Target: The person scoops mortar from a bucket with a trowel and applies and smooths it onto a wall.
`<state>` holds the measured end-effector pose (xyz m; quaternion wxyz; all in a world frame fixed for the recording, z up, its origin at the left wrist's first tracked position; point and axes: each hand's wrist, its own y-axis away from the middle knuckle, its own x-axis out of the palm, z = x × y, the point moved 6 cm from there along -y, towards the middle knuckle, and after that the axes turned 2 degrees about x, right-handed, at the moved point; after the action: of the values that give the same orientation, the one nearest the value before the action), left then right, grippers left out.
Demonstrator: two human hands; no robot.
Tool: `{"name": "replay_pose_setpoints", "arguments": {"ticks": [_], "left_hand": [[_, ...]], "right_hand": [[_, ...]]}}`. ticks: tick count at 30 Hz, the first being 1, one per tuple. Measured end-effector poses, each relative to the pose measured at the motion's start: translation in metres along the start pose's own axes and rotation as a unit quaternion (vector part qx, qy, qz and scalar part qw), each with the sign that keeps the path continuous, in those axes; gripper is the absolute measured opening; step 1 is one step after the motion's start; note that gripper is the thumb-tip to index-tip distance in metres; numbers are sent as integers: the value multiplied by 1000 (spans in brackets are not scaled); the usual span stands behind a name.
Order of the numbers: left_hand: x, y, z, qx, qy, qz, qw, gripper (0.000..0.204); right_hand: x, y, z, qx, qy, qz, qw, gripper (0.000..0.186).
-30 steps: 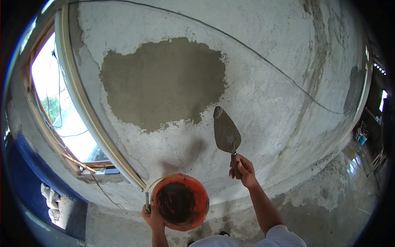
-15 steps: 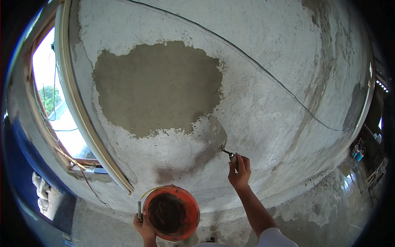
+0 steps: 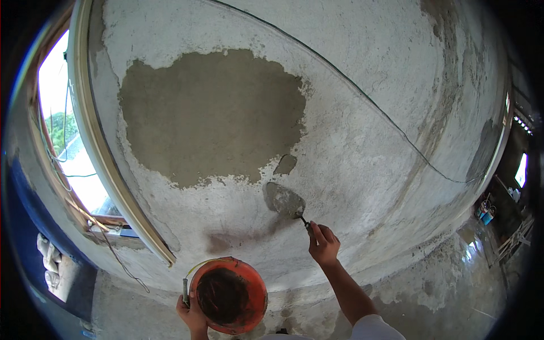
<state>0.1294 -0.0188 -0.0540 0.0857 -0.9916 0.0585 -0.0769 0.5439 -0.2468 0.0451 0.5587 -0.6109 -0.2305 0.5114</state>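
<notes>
My right hand [image 3: 323, 245] grips the handle of a trowel [image 3: 285, 200], whose mortar-covered blade lies flat against the white wall [image 3: 368, 113] just below a small fresh dab of mortar [image 3: 285, 164]. A large patch of wet grey mortar [image 3: 209, 116] covers the wall up and to the left of the blade. My left hand [image 3: 192, 314] holds an orange bucket [image 3: 229, 294] by its rim, low in the view, with dark mortar inside.
A window opening [image 3: 62, 147] with a pale frame [image 3: 107, 153] is at the left, wires hanging near it. A thin dark cable [image 3: 385, 119] runs across the wall. The concrete floor [image 3: 453, 283] lies at the lower right, with clutter at the far right.
The trowel has swung from held off the wall to pressed against it, lower left of its first position. A small new mortar dab shows on the wall. The bucket stays in my left hand.
</notes>
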Motion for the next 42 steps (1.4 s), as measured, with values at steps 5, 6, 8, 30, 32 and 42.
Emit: {"name": "replay_pose_setpoints", "arguments": {"ticks": [5,6,8,30,32,42], "left_hand": [[-1,-1,-9,-7,-2,5,1000,29],[-2,0,-9,-9,-3,9,1000,29],[-2,-1,-10,8,-32,19,999,29],[-9,-4,13,-26,17,20,999,29],[-6,-1,6,-28,17,32,999,27],[-5,0,18,-33,0,34,999,29]], "right_hand": [[-20,-44,-3,60,-49,-85,993,44],[-25,-57,-1,70,-52,-94,992,44],[-16,-58,-8,60,-28,-80,995,44],[-10,-25,-14,-82,19,32,996,46],[-17,-36,-9,-100,15,3,995,44],[0,-51,-8,-81,7,37,996,48]]}}
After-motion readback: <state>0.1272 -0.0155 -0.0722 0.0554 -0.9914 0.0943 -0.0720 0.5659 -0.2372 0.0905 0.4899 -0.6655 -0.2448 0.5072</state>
